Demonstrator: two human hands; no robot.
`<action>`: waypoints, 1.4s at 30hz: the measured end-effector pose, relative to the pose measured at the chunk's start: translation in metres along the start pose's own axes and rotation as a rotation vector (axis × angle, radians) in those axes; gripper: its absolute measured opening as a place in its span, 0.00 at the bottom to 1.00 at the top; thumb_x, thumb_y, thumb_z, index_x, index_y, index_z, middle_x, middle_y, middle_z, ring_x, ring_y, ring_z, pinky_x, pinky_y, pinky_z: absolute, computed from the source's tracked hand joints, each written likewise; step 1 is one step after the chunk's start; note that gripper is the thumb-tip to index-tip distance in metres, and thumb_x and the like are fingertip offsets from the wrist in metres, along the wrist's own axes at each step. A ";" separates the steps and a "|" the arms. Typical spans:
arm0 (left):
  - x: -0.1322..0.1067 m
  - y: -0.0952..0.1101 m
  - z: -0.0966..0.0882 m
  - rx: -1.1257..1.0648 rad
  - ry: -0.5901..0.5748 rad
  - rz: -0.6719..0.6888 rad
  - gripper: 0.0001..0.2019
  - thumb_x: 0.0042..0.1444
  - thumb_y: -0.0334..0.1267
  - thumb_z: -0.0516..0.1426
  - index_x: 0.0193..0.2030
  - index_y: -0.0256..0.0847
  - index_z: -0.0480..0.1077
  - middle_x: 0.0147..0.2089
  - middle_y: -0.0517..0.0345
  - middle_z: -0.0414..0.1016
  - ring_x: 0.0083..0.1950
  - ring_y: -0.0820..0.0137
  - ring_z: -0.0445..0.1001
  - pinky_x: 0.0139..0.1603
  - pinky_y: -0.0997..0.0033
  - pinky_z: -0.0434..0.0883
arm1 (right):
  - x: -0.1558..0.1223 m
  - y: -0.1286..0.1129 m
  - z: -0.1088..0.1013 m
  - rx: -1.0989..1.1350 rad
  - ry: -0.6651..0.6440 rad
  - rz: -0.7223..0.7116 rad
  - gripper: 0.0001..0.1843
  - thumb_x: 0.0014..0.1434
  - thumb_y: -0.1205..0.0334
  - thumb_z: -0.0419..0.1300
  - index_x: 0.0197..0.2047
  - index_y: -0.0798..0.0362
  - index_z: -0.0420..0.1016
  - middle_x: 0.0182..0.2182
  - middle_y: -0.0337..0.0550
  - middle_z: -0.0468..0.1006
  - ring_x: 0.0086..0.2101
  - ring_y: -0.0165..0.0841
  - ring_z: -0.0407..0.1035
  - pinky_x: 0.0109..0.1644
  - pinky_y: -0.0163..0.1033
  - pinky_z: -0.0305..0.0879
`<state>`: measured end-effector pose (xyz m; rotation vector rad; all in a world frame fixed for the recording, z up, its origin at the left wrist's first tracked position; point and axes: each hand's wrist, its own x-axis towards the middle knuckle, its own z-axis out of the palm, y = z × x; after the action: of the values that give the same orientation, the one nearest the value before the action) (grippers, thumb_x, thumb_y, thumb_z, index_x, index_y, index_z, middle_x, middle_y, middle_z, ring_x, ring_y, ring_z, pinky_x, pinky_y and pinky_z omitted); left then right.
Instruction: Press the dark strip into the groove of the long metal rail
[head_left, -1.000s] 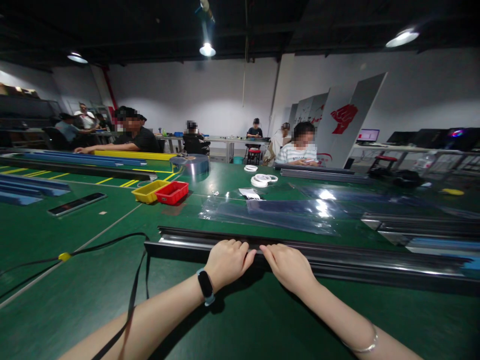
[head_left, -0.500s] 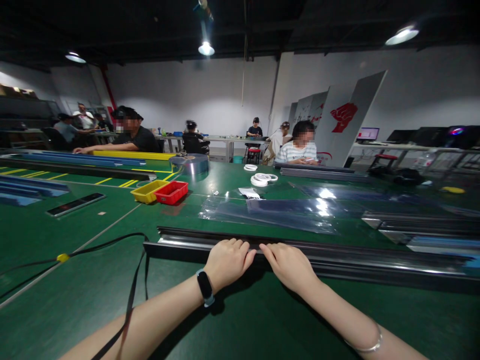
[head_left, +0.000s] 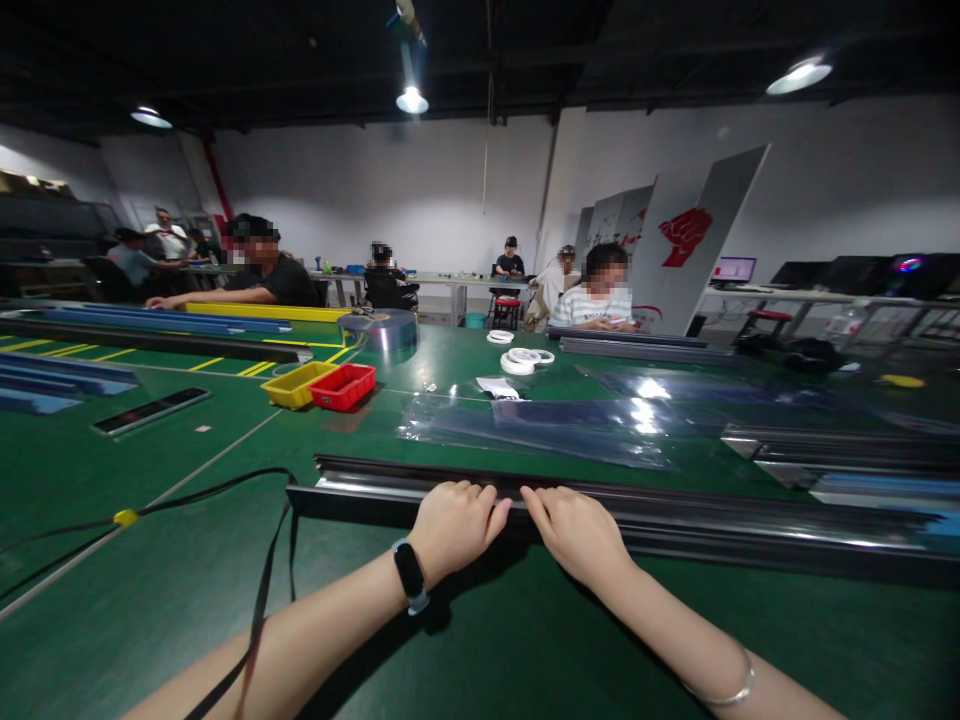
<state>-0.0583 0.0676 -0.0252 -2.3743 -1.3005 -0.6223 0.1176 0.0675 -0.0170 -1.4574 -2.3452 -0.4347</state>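
A long black metal rail (head_left: 720, 530) lies across the green table (head_left: 150, 560) in front of me. My left hand (head_left: 456, 525), with a dark band on the wrist, grips the rail's near edge, fingers curled over the top. My right hand (head_left: 577, 530), with a thin bracelet up the arm, grips the same edge right beside it; the two hands nearly touch. The fingertips of both hands are hidden behind the rail's lip.
A black strap (head_left: 262, 590) with a yellow clip trails at left. Clear plastic sheets (head_left: 555, 420), tape rolls (head_left: 525, 358), a yellow tray (head_left: 298, 383) and a red tray (head_left: 343, 385) lie beyond. More rails (head_left: 847, 450) stack at right. Several people sit at the far side.
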 end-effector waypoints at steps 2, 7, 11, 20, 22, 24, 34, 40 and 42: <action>0.000 0.000 -0.001 -0.003 0.000 0.007 0.16 0.59 0.43 0.41 0.27 0.40 0.63 0.24 0.56 0.69 0.27 0.68 0.67 0.28 0.69 0.60 | 0.000 0.000 0.000 -0.010 -0.001 -0.013 0.21 0.61 0.59 0.39 0.26 0.52 0.69 0.21 0.40 0.71 0.26 0.30 0.66 0.27 0.34 0.52; -0.001 0.000 -0.001 -0.009 -0.014 0.012 0.16 0.60 0.43 0.41 0.28 0.40 0.63 0.24 0.56 0.69 0.28 0.68 0.68 0.29 0.69 0.61 | -0.001 0.000 -0.001 0.032 0.018 0.030 0.22 0.62 0.57 0.39 0.25 0.52 0.68 0.20 0.40 0.71 0.26 0.29 0.66 0.28 0.33 0.52; 0.000 0.000 0.000 -0.008 -0.030 0.006 0.17 0.60 0.44 0.40 0.28 0.40 0.63 0.24 0.56 0.69 0.27 0.68 0.68 0.29 0.69 0.60 | -0.003 0.000 -0.002 0.067 0.059 0.047 0.23 0.62 0.56 0.39 0.25 0.52 0.68 0.21 0.40 0.72 0.26 0.27 0.66 0.29 0.32 0.53; 0.000 0.000 -0.001 -0.008 -0.042 0.016 0.17 0.60 0.44 0.40 0.28 0.40 0.63 0.25 0.56 0.69 0.28 0.67 0.68 0.29 0.68 0.61 | -0.002 0.001 -0.002 0.043 0.016 0.023 0.23 0.62 0.57 0.39 0.24 0.52 0.69 0.20 0.39 0.71 0.24 0.28 0.66 0.26 0.33 0.50; 0.000 -0.001 0.000 -0.004 -0.040 0.013 0.17 0.60 0.44 0.40 0.28 0.40 0.62 0.24 0.56 0.69 0.28 0.67 0.68 0.29 0.68 0.61 | -0.003 0.001 -0.002 0.065 0.032 0.051 0.23 0.62 0.57 0.39 0.24 0.52 0.68 0.20 0.39 0.71 0.24 0.28 0.66 0.27 0.33 0.51; 0.000 -0.001 0.001 -0.003 -0.038 0.011 0.17 0.60 0.44 0.40 0.28 0.40 0.63 0.24 0.56 0.69 0.28 0.67 0.68 0.29 0.69 0.61 | -0.004 0.001 -0.001 0.064 0.037 0.054 0.23 0.61 0.58 0.39 0.24 0.52 0.68 0.21 0.39 0.72 0.25 0.28 0.66 0.28 0.33 0.52; 0.000 -0.001 0.000 -0.011 -0.025 0.018 0.16 0.60 0.44 0.40 0.29 0.40 0.63 0.26 0.56 0.69 0.29 0.67 0.68 0.30 0.68 0.61 | -0.003 0.002 0.001 0.036 0.031 0.060 0.23 0.61 0.59 0.39 0.22 0.53 0.68 0.20 0.40 0.72 0.23 0.28 0.66 0.26 0.34 0.51; 0.000 -0.002 0.000 -0.007 -0.031 0.021 0.17 0.60 0.44 0.40 0.28 0.40 0.62 0.25 0.56 0.68 0.28 0.68 0.68 0.28 0.68 0.61 | -0.003 0.003 0.000 0.059 0.007 0.062 0.24 0.61 0.59 0.40 0.20 0.53 0.68 0.20 0.39 0.72 0.22 0.27 0.66 0.26 0.34 0.50; 0.000 -0.001 -0.001 -0.011 -0.030 0.020 0.16 0.60 0.44 0.40 0.30 0.40 0.63 0.25 0.57 0.69 0.29 0.68 0.68 0.29 0.69 0.61 | -0.003 0.003 0.000 0.054 0.001 0.062 0.24 0.61 0.59 0.40 0.20 0.52 0.68 0.20 0.40 0.73 0.22 0.27 0.66 0.27 0.34 0.51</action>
<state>-0.0599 0.0677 -0.0245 -2.4115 -1.2872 -0.5911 0.1211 0.0664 -0.0177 -1.5003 -2.2861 -0.3524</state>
